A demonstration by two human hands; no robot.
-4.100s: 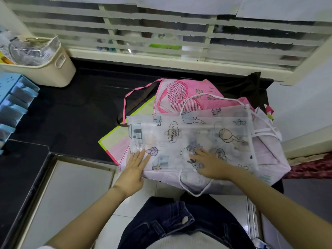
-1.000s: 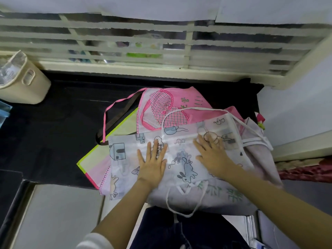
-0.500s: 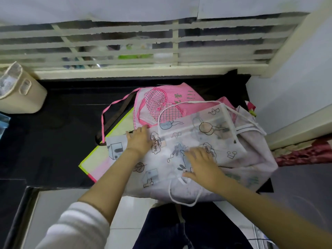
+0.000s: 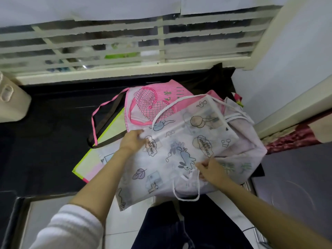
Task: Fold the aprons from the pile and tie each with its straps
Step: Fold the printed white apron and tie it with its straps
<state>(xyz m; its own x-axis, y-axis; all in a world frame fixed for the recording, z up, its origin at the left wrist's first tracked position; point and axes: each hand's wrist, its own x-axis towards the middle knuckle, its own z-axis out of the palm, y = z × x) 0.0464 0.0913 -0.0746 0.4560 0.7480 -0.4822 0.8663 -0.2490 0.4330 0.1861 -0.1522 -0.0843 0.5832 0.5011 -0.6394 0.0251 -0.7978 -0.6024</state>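
Note:
A translucent white apron (image 4: 179,150) printed with cartoon animals lies folded on top of the pile on the black counter (image 4: 45,141). My left hand (image 4: 133,141) grips its far left edge, fingers curled round the fabric. My right hand (image 4: 209,170) pinches its near edge beside a white strap loop (image 4: 186,191) that hangs over the counter's front. Under it lie a pink apron (image 4: 152,106) with a checked pocket, a yellow-green bordered apron (image 4: 93,159) and a pale one with green leaves (image 4: 240,159).
A barred window (image 4: 125,47) runs along the back. A cream plastic basket (image 4: 10,103) stands at the far left. A white wall (image 4: 287,60) closes the right side. A steel sink (image 4: 45,221) sits at the near left.
My hands went from pressing flat on the white apron to gripping its edges. The left side has been folded over to the right, and the view turned slightly right.

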